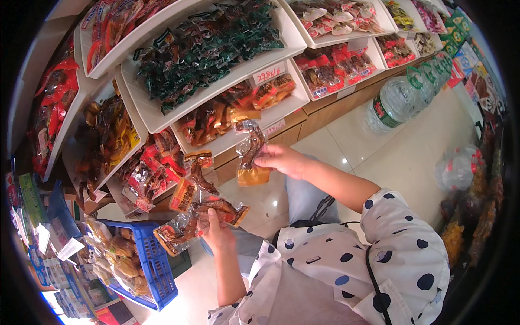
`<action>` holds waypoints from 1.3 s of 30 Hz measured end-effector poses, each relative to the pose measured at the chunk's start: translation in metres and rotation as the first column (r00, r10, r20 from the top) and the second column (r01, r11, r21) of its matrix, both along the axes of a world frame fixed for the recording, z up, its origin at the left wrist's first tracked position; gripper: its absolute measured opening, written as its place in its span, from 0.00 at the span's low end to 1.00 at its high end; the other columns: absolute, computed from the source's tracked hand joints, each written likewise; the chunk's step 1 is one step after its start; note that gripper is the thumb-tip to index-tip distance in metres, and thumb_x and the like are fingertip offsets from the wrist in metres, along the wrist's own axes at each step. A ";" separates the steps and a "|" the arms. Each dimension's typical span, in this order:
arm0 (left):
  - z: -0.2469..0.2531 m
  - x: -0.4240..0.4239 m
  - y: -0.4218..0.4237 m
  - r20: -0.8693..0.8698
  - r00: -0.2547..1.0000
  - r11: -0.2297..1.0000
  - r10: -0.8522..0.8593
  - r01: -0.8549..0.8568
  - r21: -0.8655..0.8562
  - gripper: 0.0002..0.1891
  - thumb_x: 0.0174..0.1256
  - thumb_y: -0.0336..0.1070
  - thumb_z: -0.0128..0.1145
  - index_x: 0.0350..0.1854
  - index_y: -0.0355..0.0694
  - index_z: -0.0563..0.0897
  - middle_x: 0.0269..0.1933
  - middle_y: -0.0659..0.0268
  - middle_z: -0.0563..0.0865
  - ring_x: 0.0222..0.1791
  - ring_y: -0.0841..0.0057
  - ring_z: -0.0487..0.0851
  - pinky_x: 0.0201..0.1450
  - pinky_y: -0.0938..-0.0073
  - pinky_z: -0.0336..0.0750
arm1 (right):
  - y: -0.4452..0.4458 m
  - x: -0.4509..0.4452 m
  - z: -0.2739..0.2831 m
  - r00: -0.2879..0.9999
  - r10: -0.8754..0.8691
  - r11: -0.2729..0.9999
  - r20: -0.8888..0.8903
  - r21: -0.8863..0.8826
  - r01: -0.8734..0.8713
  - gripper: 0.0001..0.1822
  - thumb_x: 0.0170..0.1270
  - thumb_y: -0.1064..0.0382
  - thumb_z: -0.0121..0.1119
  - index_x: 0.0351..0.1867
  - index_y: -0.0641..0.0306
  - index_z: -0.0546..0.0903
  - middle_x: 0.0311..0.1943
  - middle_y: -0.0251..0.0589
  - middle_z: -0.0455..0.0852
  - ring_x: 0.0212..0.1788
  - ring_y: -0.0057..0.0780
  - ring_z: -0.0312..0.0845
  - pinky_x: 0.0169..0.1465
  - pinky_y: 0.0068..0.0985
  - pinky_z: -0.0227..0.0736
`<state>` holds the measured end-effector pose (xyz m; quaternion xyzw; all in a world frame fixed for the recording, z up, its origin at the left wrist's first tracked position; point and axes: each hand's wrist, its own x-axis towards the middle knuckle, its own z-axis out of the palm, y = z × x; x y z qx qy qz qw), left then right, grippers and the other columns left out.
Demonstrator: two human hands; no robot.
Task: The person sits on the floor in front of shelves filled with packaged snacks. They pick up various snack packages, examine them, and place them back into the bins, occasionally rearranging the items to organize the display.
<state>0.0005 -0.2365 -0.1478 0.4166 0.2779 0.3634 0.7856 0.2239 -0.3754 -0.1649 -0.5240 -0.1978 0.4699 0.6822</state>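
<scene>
My left hand (219,235) grips several clear-and-gold packets of dark cured meat (199,207), fanned out above the fingers. Between the thumb and fingers of my right hand (280,160) is one more vacuum packet of dark meat (251,150), held upright by its side edge. That packet hangs just in front of a white tray (302,97) of similar gold and red packets. To the left, beyond the left hand's packets, a lower tray holds red packets (156,162).
White trays of green-wrapped snacks (211,53) and red packets (333,69) fill the shelf. A blue plastic basket (162,268) of packaged food stands at lower left. Large water bottles (392,105) stand on the tiled floor at right, near a wrapped bottle pack (461,168).
</scene>
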 end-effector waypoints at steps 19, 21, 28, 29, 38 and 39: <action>-0.010 -0.009 0.013 0.294 0.933 0.931 -0.207 0.281 -0.234 0.18 0.69 0.38 0.58 0.59 0.46 0.74 0.51 0.69 0.84 0.53 0.74 0.81 0.72 0.36 0.57 | -0.011 0.007 0.037 -0.061 -0.316 0.937 0.947 0.321 0.137 0.17 0.52 0.69 0.67 0.47 0.57 0.86 0.55 0.38 0.83 0.58 0.41 0.75 0.60 0.39 0.72; -0.012 -0.012 0.012 0.330 0.915 0.908 -0.232 0.325 -0.262 0.17 0.68 0.38 0.59 0.58 0.47 0.76 0.49 0.70 0.85 0.52 0.75 0.82 0.72 0.36 0.55 | -0.010 0.004 0.038 -0.075 -0.292 0.950 0.953 0.298 0.090 0.15 0.53 0.68 0.65 0.45 0.58 0.86 0.56 0.37 0.82 0.61 0.40 0.74 0.60 0.39 0.72; -0.003 0.009 -0.004 0.356 0.897 0.851 -0.261 0.388 -0.354 0.15 0.69 0.38 0.57 0.57 0.45 0.78 0.52 0.68 0.85 0.52 0.73 0.82 0.69 0.49 0.64 | 0.001 -0.026 0.034 -0.101 -0.221 0.971 0.970 0.209 -0.118 0.11 0.51 0.65 0.61 0.37 0.58 0.86 0.56 0.37 0.81 0.63 0.37 0.72 0.61 0.38 0.70; 0.001 0.012 -0.008 0.303 0.921 0.847 -0.244 0.354 -0.395 0.14 0.70 0.38 0.57 0.55 0.45 0.79 0.52 0.67 0.85 0.51 0.72 0.83 0.67 0.53 0.68 | 0.001 -0.029 0.033 -0.136 -0.208 0.975 0.969 0.194 -0.112 0.11 0.50 0.65 0.61 0.38 0.58 0.86 0.56 0.36 0.81 0.63 0.37 0.71 0.62 0.38 0.69; -0.004 0.009 -0.004 0.121 0.948 0.892 -0.293 0.317 -0.323 0.18 0.72 0.30 0.52 0.62 0.37 0.70 0.57 0.61 0.80 0.57 0.67 0.79 0.61 0.58 0.74 | -0.003 -0.021 0.038 0.046 -0.093 0.995 0.995 0.095 -0.038 0.17 0.50 0.68 0.62 0.45 0.59 0.85 0.57 0.36 0.79 0.61 0.38 0.71 0.62 0.38 0.65; -0.004 0.009 -0.005 0.075 0.954 0.903 -0.290 0.298 -0.309 0.18 0.72 0.30 0.53 0.62 0.37 0.70 0.57 0.61 0.80 0.57 0.67 0.79 0.61 0.59 0.74 | -0.004 -0.019 0.035 0.203 -0.084 0.995 0.976 0.094 -0.041 0.16 0.52 0.67 0.62 0.45 0.60 0.85 0.57 0.38 0.79 0.59 0.39 0.73 0.60 0.37 0.67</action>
